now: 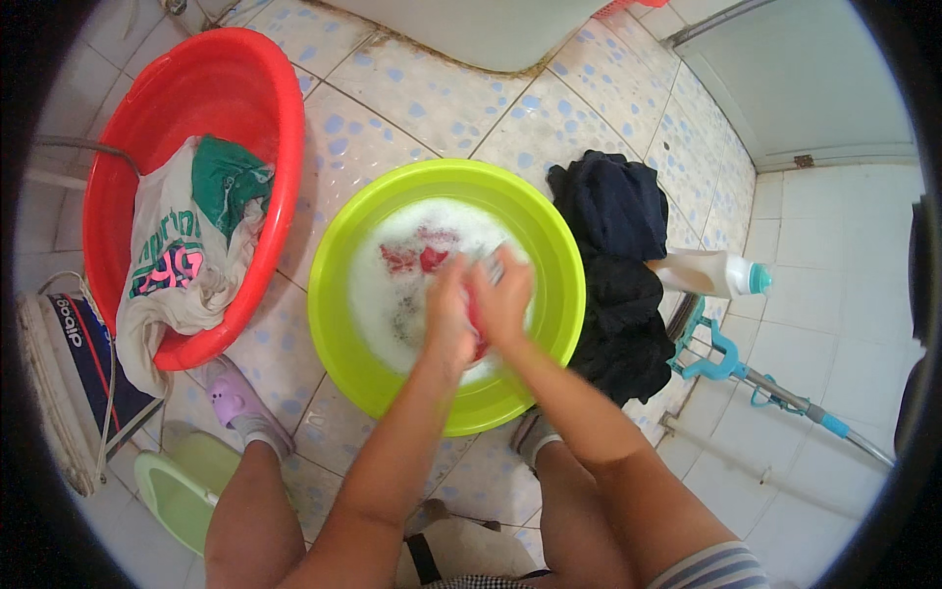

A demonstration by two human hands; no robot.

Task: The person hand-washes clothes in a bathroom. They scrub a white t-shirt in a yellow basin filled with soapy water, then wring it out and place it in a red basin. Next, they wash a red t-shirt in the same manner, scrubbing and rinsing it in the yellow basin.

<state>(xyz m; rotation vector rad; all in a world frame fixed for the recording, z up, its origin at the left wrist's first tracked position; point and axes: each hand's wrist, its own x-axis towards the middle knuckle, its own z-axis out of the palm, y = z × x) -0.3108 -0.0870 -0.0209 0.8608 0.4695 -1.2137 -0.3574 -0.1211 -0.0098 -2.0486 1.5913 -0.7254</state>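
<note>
A lime-green plastic basin (563, 294) of sudsy water stands on the tiled floor before me. Both my hands are over its right half, close together and blurred by motion. My left hand (450, 313) and my right hand (504, 294) grip a wet red cloth (478, 320) between them. Another bit of red fabric (433, 259) pokes out of the white foam (390, 309), and a darker patch shows below it. Whether these red parts are one piece is hidden by the foam.
Left, a tilted red tub (287, 177) holds a white printed garment (169, 243) and green cloth (228, 180). Right lie dark clothes (622, 213), a white bottle (703, 272) with a teal cap and a mop (780, 394). A pale green basin (165, 489) is at lower left.
</note>
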